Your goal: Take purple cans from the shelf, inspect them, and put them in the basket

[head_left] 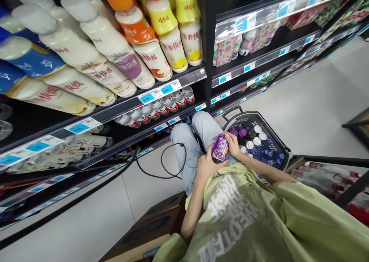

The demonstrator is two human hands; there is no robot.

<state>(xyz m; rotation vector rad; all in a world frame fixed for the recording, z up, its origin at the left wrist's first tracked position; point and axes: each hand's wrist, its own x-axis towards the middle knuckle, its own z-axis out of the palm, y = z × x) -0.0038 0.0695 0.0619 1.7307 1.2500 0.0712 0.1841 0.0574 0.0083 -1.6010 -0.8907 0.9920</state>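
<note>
A small purple bottle point(219, 148) rests over my lap, held between both hands. My left hand point(206, 164) wraps its lower end and my right hand point(233, 144) grips its top, fingers curled around it. Just beyond my right hand stands a black shopping basket point(275, 136) filled with several bottles with white, purple and blue caps. My knees in light jeans point(196, 137) point toward the shelves.
Black store shelves point(161, 95) with milk drink bottles and price tags rise on the left and ahead. A black cable point(170, 164) loops over the pale floor. Cardboard boxes point(152, 223) sit near my left side. Another rack of bottles point(325, 179) is at right.
</note>
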